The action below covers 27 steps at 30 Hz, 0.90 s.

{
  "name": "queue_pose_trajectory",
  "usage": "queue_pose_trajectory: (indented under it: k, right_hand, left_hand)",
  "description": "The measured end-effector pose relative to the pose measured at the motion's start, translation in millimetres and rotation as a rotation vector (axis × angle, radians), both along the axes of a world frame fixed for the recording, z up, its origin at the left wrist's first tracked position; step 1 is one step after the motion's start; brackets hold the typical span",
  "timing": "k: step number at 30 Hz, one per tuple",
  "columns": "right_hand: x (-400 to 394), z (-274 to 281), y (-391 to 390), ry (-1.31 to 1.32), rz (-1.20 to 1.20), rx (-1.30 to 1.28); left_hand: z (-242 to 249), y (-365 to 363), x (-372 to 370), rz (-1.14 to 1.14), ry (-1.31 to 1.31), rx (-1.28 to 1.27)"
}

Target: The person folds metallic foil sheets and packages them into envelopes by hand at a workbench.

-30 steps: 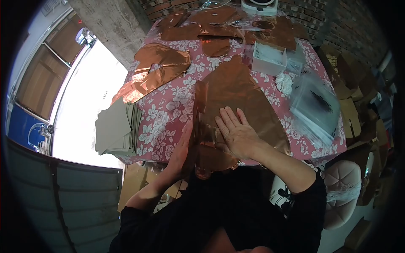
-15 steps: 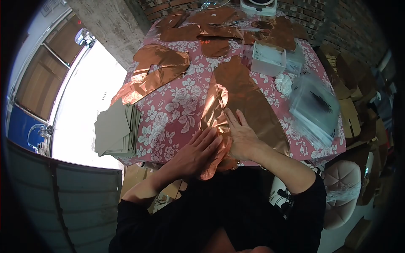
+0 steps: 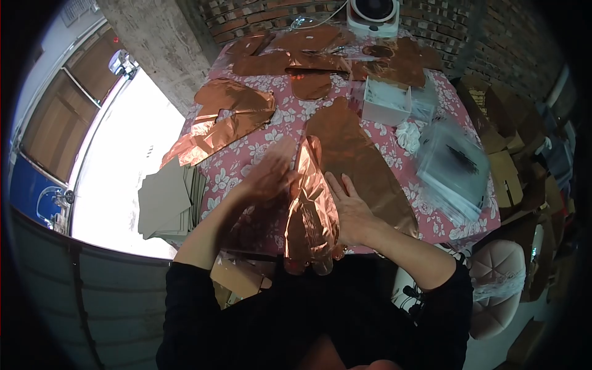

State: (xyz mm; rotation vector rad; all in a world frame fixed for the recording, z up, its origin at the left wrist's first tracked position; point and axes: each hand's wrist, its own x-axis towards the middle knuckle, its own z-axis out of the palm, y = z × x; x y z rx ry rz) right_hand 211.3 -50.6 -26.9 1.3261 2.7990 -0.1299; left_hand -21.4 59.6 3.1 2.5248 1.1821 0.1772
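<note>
A copper-coloured foil balloon lies flat on the table in front of me, its left part folded over into a shiny, creased strip. The lower end of that strip hangs past the table's near edge. My right hand rests flat on the foil just right of the strip, fingers stretched out. To the left of the strip, my left hand is raised and blurred by motion, its fingers extended and nothing visible in it.
Another copper foil balloon lies at the left, behind a stack of grey cards. More foil pieces cover the back. A white box and clear plastic bags occupy the right, with a fan behind.
My left hand has lifted off the foil and moved up and left. The folded strip now lies wider and more crumpled. My right hand stays on the foil; the whole view has shifted slightly.
</note>
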Motion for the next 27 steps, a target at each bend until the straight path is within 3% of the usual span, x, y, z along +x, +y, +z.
queue_pose_trajectory:
  k: [2,6,7,13,15,25,27]
  right_hand:
    - [-1,-5,0,-0.010,-0.005,0.022]
    - [-3,-2,1,0.070,-0.026,-0.001]
    - [-3,3,0,0.070,-0.027,-0.003]
    - [-3,0,0,0.182,-0.021,-0.043]
    - [-4,-2,2,-0.104,-0.022,-0.015]
    - [-3,-7,2,-0.113,-0.012,0.010]
    - [-2,-11,3,0.195,-0.006,0.056]
  left_hand:
    - [-4,0,12,-0.139,0.029,0.074]
    - [-22,4,24,-0.200,0.007,0.195]
    - [-26,1,27,-0.191,-0.126,0.252]
    - [-38,7,32,-0.236,-0.128,0.450]
    - [-33,4,34,-0.232,-0.138,0.403]
    - [-39,6,35,-0.234,-0.114,0.444]
    - [-33,4,37,-0.242,-0.130,0.461]
